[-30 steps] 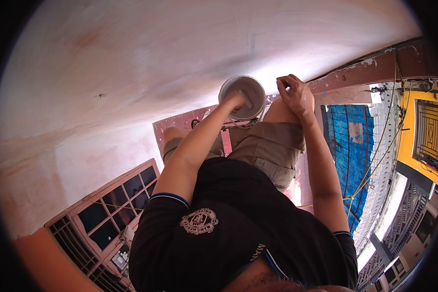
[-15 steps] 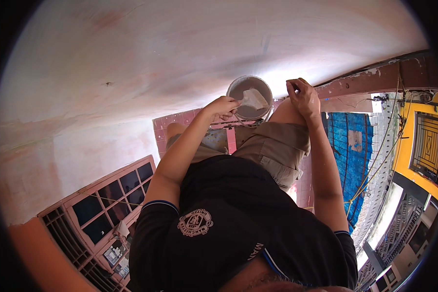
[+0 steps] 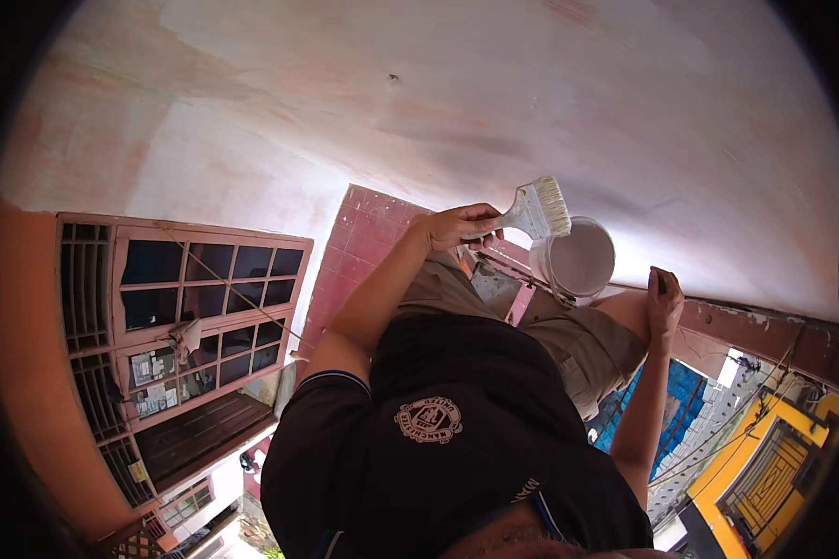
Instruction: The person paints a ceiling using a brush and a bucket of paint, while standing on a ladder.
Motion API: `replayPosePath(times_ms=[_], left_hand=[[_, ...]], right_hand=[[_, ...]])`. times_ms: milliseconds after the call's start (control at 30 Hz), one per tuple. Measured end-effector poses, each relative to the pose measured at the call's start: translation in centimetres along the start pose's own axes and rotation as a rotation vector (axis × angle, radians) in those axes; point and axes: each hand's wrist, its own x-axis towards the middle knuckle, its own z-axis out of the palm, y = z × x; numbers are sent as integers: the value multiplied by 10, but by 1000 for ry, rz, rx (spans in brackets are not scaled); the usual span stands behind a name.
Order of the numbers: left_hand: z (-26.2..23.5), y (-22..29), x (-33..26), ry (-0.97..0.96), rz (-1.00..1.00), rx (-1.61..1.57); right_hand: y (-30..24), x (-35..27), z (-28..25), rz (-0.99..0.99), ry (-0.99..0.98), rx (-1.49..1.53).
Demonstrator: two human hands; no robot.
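Note:
My left hand (image 3: 461,226) is closed round the handle of a wide, flat paintbrush (image 3: 537,209). The brush's pale bristles are raised, pointing right and slightly up. Just right of and below the brush is a round paint bucket (image 3: 583,257) in greyish white, in front of my knees; the brush overlaps its left rim in the picture. What lies at its bottom is hard to make out. My right hand (image 3: 664,303) is beside my right knee, right of the bucket, its fingers curled together with nothing visible in them.
A patchy white and pinkish wall (image 3: 345,112) rises close ahead. To the left is a pink-framed window (image 3: 205,279) with a cord across it. Red tiles (image 3: 359,233) lie far below. A reddish beam (image 3: 746,340), blue sheeting (image 3: 685,396) and a yellow building front (image 3: 764,466) are on the right.
The paintbrush has come up out of the bucket in my left hand, its bristles now above the rim. My view has turned, so the bucket and right hand appear farther right and lower.

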Motion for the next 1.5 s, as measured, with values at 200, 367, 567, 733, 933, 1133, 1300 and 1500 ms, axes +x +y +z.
replayPosePath(times_ms=[200, 367, 567, 733, 933, 1133, 1300, 1500], left_hand=[[-100, 17, -91, 407, 244, 271], [-191, 23, -154, 912, 318, 624], [-269, 35, -191, 1258, 327, 874], [-320, 50, -205, 1414, 244, 977], [-358, 71, -210, 1624, 39, 1039], [-387, 84, -212, 1935, -11, 970], [-369, 80, -168, 1877, 98, 1015], [-263, 15, -86, 1779, 352, 1150]], right_hand=[[4, 8, 5, 5, -86, -75], [-3, 15, 14, 34, -167, -139], [1, 15, 19, 75, -229, -216], [4, 18, 28, 84, -282, -245], [4, 18, 26, 109, -356, -364], [-5, 21, 28, 160, -382, -324], [-5, 23, 28, 181, -387, -323], [-12, 22, 31, 160, -369, -341]])
